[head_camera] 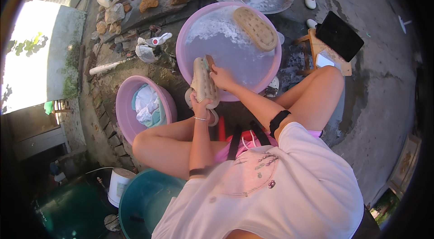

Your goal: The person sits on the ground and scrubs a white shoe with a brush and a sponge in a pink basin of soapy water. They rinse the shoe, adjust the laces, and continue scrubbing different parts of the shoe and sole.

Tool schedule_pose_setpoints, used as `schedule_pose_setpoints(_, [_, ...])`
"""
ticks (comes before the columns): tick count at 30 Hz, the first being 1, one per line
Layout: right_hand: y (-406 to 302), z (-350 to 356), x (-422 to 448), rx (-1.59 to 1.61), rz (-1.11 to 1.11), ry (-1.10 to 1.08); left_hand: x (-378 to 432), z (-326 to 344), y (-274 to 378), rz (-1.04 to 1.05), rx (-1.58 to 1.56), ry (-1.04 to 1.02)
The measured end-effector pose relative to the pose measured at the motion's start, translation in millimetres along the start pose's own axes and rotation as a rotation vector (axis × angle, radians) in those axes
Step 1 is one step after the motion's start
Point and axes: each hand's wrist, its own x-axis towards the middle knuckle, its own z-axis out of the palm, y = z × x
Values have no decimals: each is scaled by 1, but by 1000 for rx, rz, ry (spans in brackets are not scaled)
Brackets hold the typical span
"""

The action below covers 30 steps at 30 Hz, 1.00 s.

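Note:
My left hand grips a beige slipper by its lower end, tilted up over the near rim of a pink plastic basin. A brush with a brown back is in my right hand. Its pale green bristles meet the slipper's edge; my fingers partly hide the handle. Cloudy, foamy water fills the basin. Another beige slipper floats or rests at the far right side, its ridged sole facing up.
At left, a smaller pink tub holds white and teal cloth. Beyond the basin is a metal tub of water. A wooden stool bears a black flat object. Behind my left side sits a teal tub; stones lie far left.

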Motion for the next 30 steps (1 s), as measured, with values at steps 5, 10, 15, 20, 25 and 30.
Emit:
schedule_pose_setpoints(5, [-22,-10,-67,-164,-234,-55,4,-1,0,-37,43,18])
schedule_pose_setpoints(10, [-37,-30,-101,-237,-248,-162,1,-4,0,-5,228,10])
schedule_pose_setpoints(15, [-27,-36,-105,-310,-155,-220,0,-6,-3,-49,405,-33])
schedule_pose_setpoints(20, [-2,-16,7,-385,-102,-79,2,0,-9,4,548,-76])
schedule_pose_setpoints(25, [16,-8,42,-367,-80,9,-6,11,-7,44,546,-15])
schedule_pose_setpoints(30, [13,-45,-71,-350,-194,-114,-5,13,-2,3,624,-49])
